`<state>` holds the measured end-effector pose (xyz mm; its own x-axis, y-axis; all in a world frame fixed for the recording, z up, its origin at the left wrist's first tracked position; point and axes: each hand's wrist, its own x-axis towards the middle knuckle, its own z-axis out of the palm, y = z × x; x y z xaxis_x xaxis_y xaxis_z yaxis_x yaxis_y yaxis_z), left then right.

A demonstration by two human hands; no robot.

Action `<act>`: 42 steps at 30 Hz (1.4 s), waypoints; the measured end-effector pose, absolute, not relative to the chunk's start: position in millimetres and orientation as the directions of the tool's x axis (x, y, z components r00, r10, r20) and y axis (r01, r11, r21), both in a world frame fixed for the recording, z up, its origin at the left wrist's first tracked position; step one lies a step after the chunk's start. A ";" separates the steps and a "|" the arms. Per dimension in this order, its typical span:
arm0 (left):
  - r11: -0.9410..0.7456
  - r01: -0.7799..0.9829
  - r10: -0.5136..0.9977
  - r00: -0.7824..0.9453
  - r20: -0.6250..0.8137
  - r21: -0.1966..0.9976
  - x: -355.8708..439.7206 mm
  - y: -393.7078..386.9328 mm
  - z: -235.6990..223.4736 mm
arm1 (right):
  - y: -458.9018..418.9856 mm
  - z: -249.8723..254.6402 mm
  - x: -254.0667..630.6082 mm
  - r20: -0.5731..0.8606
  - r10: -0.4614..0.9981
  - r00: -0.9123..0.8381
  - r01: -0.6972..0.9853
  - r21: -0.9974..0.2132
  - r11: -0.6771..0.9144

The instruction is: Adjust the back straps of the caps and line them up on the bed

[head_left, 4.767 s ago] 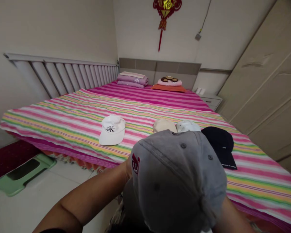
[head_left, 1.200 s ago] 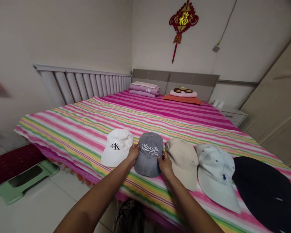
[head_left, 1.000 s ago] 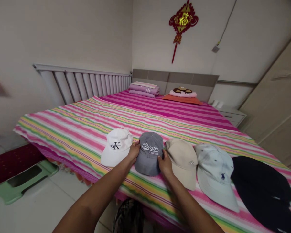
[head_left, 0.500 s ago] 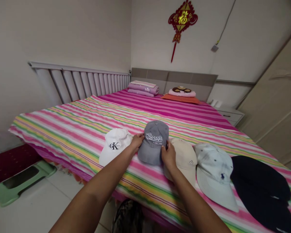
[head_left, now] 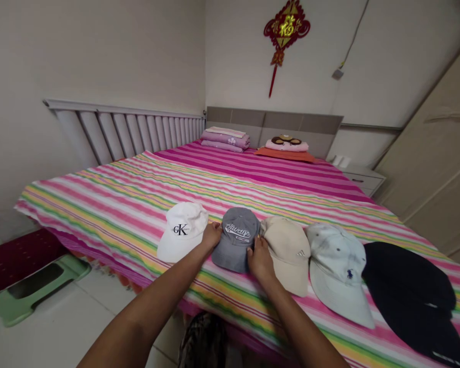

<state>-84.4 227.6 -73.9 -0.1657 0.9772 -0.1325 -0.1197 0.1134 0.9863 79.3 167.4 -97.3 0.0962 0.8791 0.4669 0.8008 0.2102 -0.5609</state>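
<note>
Five baseball caps lie in a row across a striped pink, white and yellow bed sheet (head_left: 99, 199). My left hand (head_left: 211, 236) and my right hand (head_left: 259, 260) grip opposite edges of a grey cap with white "Always" lettering (head_left: 235, 240). Left of it sits a white cap with a black CK logo (head_left: 182, 231), close to my left hand. A beige cap (head_left: 285, 254) touches my right hand. Further right come a pale blue cap with a navy pony logo (head_left: 337, 273) and a black cap (head_left: 408, 296).
Folded lilac bedding (head_left: 225, 139) and a pillow (head_left: 285, 145) lie at the headboard (head_left: 274, 122). A slatted radiator (head_left: 122, 130) runs along the left wall. A green step stool (head_left: 34, 291) stands on the tiled floor, and wardrobe doors (head_left: 429, 168) fill the right.
The grey cap has come back toward me from its raised, farther spot, and lies level between the white and beige caps again. Both hands moved with it.
</note>
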 end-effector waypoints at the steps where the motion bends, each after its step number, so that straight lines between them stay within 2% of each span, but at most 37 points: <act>1: 0.068 -0.038 0.977 -0.200 -0.074 0.997 -85.0 227.8 -69.4 | 158.9 -97.2 77.5 0.471 0.878 0.083 0.807 -0.548 0.218; 3: -0.024 0.119 0.971 -0.233 0.051 0.993 -83.8 231.1 -57.9 | 140.9 -99.0 73.3 0.484 0.875 0.030 0.826 -0.505 0.251; 5: -0.091 0.248 0.970 -0.198 0.142 0.964 -77.9 239.5 -44.5 | 125.2 -103.5 69.3 0.499 0.864 -0.068 0.860 -0.410 0.305; 8: -0.149 0.389 0.979 -0.068 0.190 0.909 -61.0 260.1 -27.0 | 112.2 -112.9 66.3 0.514 0.834 -0.202 0.895 -0.249 0.370; 10: -0.164 0.455 0.983 0.006 0.182 0.875 -47.0 275.3 -20.7 | 110.0 -118.5 66.4 0.518 0.823 -0.232 0.904 -0.199 0.380; 16: -0.127 0.565 0.992 0.093 0.090 0.816 -14.6 309.3 -23.7 | 111.8 -127.1 68.2 0.493 0.836 -0.239 0.905 -0.199 0.377; 23: -0.024 0.598 0.999 0.046 -0.005 0.801 -5.0 332.9 -31.9 | 112.6 -133.2 67.4 0.500 0.834 -0.234 0.897 -0.219 0.384; 30: 0.055 0.648 0.998 -0.015 -0.060 0.760 0.1 331.5 -45.1 | 111.6 -129.8 66.4 0.475 0.842 -0.255 0.909 -0.180 0.377; 35: 0.037 0.702 0.999 -0.014 -0.038 0.712 -3.8 325.6 -42.1 | 114.0 -123.7 67.0 0.430 0.862 -0.269 0.924 -0.138 0.357; 42: -0.104 0.800 0.995 0.082 0.065 0.591 -12.5 324.3 -1.6 | 120.3 -113.2 71.3 0.356 0.849 -0.391 0.905 -0.016 0.424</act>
<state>-12.5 324.3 -1.6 0.0816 0.9946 0.0646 0.8002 -0.1040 0.5906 71.3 120.3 -113.2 -0.3912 0.8488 0.3557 0.9054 0.4242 -0.0162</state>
